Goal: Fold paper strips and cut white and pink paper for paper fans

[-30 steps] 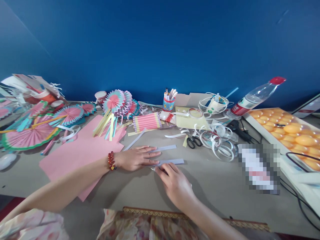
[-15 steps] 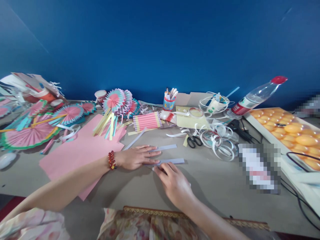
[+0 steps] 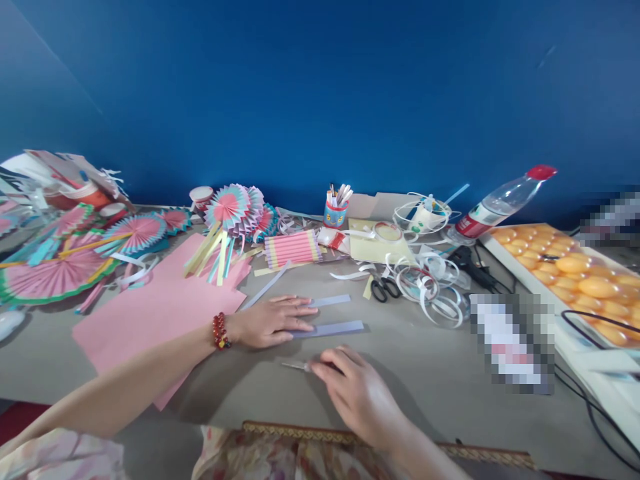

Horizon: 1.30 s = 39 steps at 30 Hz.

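Note:
My left hand [image 3: 273,321], with a red bead bracelet at the wrist, lies flat with fingers stretched out. Its fingertips rest on the left ends of two pale lavender paper strips, an upper strip [image 3: 333,301] and a lower strip [image 3: 337,328]. Closer to me, my right hand [image 3: 355,387] is closed around a slim tool with a thin pointed metal tip [image 3: 296,365]. That tip points left, apart from the strips; the palm hides the handle. Another pale strip [image 3: 267,285] slants beyond my left hand. Pink paper sheets [image 3: 155,317] lie partly under my left forearm.
Behind the strips are a pink and yellow paper roll panel [image 3: 293,249], a pen cup [image 3: 336,215], black-handled scissors [image 3: 385,289] and curled white strips [image 3: 443,303]. Folded paper fans [image 3: 55,270] crowd the left. A tilted bottle [image 3: 503,205] and an orange bubbled tray [image 3: 575,273] stand right.
My right hand has drawn back from the lower strip toward me, bringing the pointed tool into clearer view. My left hand remains on the strips, its fingertips slightly further left along them.

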{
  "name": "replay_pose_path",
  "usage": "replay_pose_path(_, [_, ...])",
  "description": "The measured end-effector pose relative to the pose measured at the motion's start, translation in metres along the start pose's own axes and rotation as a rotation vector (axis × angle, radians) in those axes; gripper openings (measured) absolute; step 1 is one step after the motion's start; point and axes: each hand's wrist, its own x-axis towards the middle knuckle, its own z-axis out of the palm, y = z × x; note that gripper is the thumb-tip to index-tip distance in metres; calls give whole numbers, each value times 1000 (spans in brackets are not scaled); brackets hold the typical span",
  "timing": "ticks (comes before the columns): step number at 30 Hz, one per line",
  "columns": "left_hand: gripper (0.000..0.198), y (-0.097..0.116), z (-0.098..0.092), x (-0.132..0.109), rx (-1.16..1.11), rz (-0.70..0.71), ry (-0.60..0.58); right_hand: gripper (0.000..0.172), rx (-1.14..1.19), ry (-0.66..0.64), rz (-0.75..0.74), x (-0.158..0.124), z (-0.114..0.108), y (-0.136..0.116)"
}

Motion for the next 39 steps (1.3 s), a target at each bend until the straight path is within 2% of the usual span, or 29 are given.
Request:
replay_pose_path(2, [40,4,4,0,-3,-35,87,38,19,93,28,-13,-8,13])
replay_pose_path(5, [41,10,14,3,34,-148,197,36,-28,256,104,-34,-20,38])
replay_pose_path(8, [28,16,22,8,97,-234,244,31,-106,407,203,-48,-28,58])
replay_pose_path(11, [18,21,24,12,119,-267,257,28,-132,486,277,-55,-32,71])
replay_pose_path(19, [12,27,19,14,85,-304,343,28,-138,509,342,-59,-24,81])
replay_pose_path(24, [21,23,22,15,125,-279,380,28,-155,524,349,-58,-23,81])
replay_pose_path(31, [15,22,28,12,98,-377,455,27,-168,504,362,-59,-21,79])
replay_pose_path(35, [21,25,22,12,50,-365,467,27,-170,509,365,-58,-22,78])
replay_pose_path(39, [23,16,9,13,63,-408,510,27,-168,506,360,-58,-21,78])
